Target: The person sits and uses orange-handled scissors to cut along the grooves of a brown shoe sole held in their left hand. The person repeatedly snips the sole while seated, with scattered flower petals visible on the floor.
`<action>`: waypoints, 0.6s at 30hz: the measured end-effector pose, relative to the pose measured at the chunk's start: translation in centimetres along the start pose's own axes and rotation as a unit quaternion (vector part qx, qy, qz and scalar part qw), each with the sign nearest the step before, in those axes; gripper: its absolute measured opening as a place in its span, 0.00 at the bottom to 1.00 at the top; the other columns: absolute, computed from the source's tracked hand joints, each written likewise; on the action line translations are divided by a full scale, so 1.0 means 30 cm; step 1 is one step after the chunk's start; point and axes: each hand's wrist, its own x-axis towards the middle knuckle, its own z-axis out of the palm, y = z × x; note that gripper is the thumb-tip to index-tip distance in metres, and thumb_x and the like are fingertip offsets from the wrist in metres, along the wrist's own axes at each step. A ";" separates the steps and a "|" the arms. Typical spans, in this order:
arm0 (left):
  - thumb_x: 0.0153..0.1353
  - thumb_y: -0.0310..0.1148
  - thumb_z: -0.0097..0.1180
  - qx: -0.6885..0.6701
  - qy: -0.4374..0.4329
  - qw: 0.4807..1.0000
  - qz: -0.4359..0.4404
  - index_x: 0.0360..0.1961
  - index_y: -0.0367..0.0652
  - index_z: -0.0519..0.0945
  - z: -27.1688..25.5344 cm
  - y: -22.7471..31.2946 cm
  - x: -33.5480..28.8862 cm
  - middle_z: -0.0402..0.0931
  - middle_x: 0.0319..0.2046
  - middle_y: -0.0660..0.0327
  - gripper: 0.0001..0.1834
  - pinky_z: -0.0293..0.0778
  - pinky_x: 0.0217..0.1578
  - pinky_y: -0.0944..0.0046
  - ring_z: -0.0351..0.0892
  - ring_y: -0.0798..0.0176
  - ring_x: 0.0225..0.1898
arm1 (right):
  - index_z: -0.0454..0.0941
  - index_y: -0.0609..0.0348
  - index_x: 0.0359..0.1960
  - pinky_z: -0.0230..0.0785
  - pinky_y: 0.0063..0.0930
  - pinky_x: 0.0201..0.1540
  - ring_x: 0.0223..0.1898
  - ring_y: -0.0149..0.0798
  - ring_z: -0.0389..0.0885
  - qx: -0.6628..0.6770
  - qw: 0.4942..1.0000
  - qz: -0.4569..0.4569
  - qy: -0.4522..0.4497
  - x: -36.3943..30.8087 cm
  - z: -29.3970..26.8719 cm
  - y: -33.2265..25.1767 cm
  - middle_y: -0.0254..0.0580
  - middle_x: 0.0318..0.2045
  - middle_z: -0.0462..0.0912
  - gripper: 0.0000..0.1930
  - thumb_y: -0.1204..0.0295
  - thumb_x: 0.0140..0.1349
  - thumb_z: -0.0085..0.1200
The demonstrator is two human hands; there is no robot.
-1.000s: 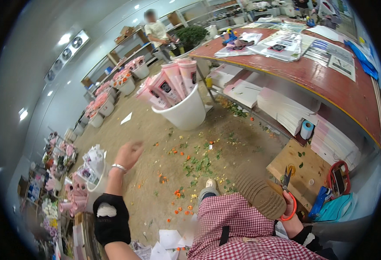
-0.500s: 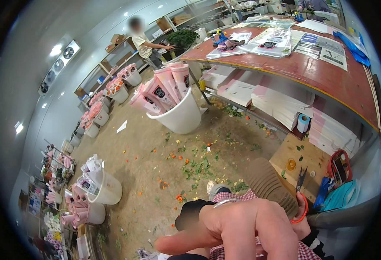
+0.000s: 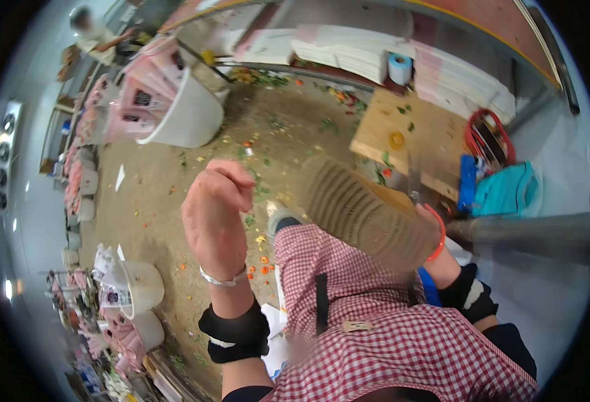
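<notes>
My left hand (image 3: 218,214) is raised over the floor with its fingers curled in, and nothing shows sticking out of it. A silver bracelet circles the wrist. On the right, my right hand (image 3: 442,261) grips scissors with a red-orange handle (image 3: 438,234); their blades are blurred, pointing away from me. The ribbed brown sole of a shoe (image 3: 369,214) is lifted beside that hand and hides most of its fingers. Under both arms spreads a red-and-white checked apron (image 3: 375,348).
Petals and leaves litter the floor (image 3: 275,147). White buckets (image 3: 201,114) hold pink-wrapped bundles at left. Ahead, a red-topped table (image 3: 469,20) has stacked paper and a blue roll (image 3: 399,69) below. A wooden board (image 3: 409,127) and teal bag (image 3: 509,191) lie right. A person (image 3: 100,43) stands far left.
My view has tipped down and to the right. My left hand has moved from close before the camera to the left, fingers now curled. The right hand still holds the scissors.
</notes>
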 end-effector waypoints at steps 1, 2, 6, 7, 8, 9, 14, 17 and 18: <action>0.64 0.42 0.41 0.049 0.046 0.996 -0.064 0.21 0.40 0.66 -0.009 -0.070 -0.036 0.69 0.33 0.57 0.19 0.57 0.26 0.71 0.59 0.70 0.23 | 0.60 0.61 0.59 0.64 0.38 0.56 0.54 0.43 0.71 0.007 1.000 -0.003 0.003 -0.009 -0.022 0.013 0.47 0.54 0.70 0.25 0.59 0.65 0.39; 0.65 0.38 0.42 0.085 0.092 0.984 -0.129 0.22 0.40 0.68 -0.015 -0.129 -0.081 0.70 0.32 0.59 0.16 0.57 0.26 0.73 0.60 0.73 0.23 | 0.60 0.61 0.59 0.64 0.38 0.56 0.54 0.43 0.71 0.012 1.000 -0.004 0.001 -0.013 -0.040 0.023 0.47 0.54 0.70 0.25 0.59 0.65 0.39; 0.62 0.29 0.47 0.086 0.114 0.955 -0.260 0.31 0.38 0.73 0.008 -0.313 -0.302 0.72 0.33 0.65 0.06 0.62 0.27 0.77 0.64 0.78 0.26 | 0.60 0.59 0.60 0.64 0.38 0.56 0.54 0.42 0.71 0.044 0.998 -0.002 -0.042 -0.015 -0.096 0.053 0.46 0.55 0.70 0.25 0.59 0.65 0.38; 0.61 0.28 0.48 0.108 0.116 0.960 -0.232 0.31 0.38 0.73 0.022 -0.344 -0.330 0.72 0.33 0.65 0.05 0.63 0.28 0.76 0.64 0.77 0.25 | 0.59 0.58 0.60 0.64 0.39 0.56 0.54 0.43 0.71 0.071 0.995 0.001 -0.070 -0.015 -0.101 0.051 0.47 0.55 0.69 0.25 0.58 0.65 0.38; 0.61 0.27 0.49 0.105 0.103 0.961 -0.236 0.34 0.38 0.73 0.024 -0.370 -0.367 0.72 0.33 0.65 0.03 0.63 0.29 0.76 0.64 0.77 0.26 | 0.59 0.58 0.60 0.64 0.39 0.56 0.54 0.43 0.71 0.029 0.999 -0.013 -0.019 -0.019 -0.110 0.053 0.47 0.55 0.69 0.25 0.58 0.65 0.38; 0.61 0.28 0.49 0.105 0.111 0.956 -0.252 0.37 0.39 0.72 0.029 -0.395 -0.394 0.72 0.35 0.65 0.05 0.65 0.31 0.76 0.66 0.77 0.29 | 0.60 0.58 0.60 0.64 0.39 0.56 0.54 0.43 0.71 0.011 1.000 -0.023 -0.005 -0.017 -0.115 0.057 0.47 0.56 0.69 0.25 0.57 0.66 0.37; 0.59 0.57 0.44 -0.241 0.179 0.869 -0.393 0.58 0.42 0.61 0.106 -0.530 -0.489 0.64 0.55 0.58 0.34 0.65 0.51 0.62 0.65 0.61 0.55 | 0.62 0.60 0.59 0.64 0.41 0.55 0.54 0.44 0.71 0.072 0.996 0.031 0.039 -0.013 -0.139 0.098 0.47 0.55 0.70 0.26 0.55 0.64 0.38; 0.49 0.73 0.36 -0.397 0.182 0.790 -0.431 0.62 0.42 0.57 0.147 -0.603 -0.518 0.58 0.61 0.54 0.50 0.64 0.55 0.57 0.61 0.54 0.59 | 0.63 0.60 0.58 0.65 0.41 0.54 0.54 0.44 0.71 0.128 0.990 0.048 0.038 -0.012 -0.156 0.163 0.47 0.54 0.71 0.26 0.55 0.63 0.40; 0.50 0.73 0.37 -0.436 0.182 0.777 -0.416 0.61 0.42 0.57 0.153 -0.622 -0.518 0.59 0.60 0.54 0.50 0.64 0.54 0.57 0.62 0.54 0.58 | 0.63 0.60 0.58 0.65 0.41 0.54 0.53 0.44 0.71 0.154 0.986 0.048 0.037 -0.012 -0.162 0.187 0.47 0.54 0.71 0.26 0.55 0.63 0.40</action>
